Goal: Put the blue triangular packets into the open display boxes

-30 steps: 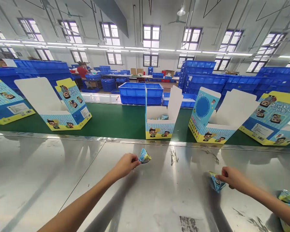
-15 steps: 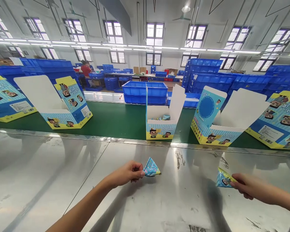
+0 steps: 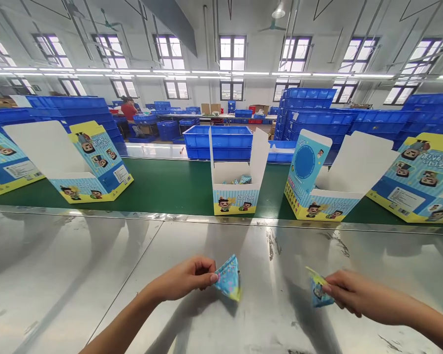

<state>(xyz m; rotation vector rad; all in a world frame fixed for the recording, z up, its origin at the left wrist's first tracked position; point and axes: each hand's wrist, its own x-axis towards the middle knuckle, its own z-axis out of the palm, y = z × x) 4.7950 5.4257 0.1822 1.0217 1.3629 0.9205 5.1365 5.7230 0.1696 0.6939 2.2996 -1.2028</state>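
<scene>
My left hand (image 3: 192, 278) pinches a corner of a blue and yellow snack packet (image 3: 229, 278), shaped like a small pyramid, above the metal table. To the right, my right hand (image 3: 358, 295) grips a similar snack packet (image 3: 320, 291) by its yellow edge, its printed side partly covered by my fingers. Beyond my hands stands an open cardboard display box (image 3: 235, 200) with its white flaps raised. Several small blue packets (image 3: 243, 180) lie inside that box.
The display boxes stand in a row on a green conveyor belt (image 3: 170, 184) behind the metal table (image 3: 133, 295). Another open box (image 3: 317, 204) is at the right. Blue plastic crates (image 3: 217, 142) stand past the belt. A person in red (image 3: 128, 109) is far off at left.
My right hand has moved left with its packet, closer to my left hand. The packet in my left hand has tilted, its yellow end now lower. The boxes appear slightly further left.
</scene>
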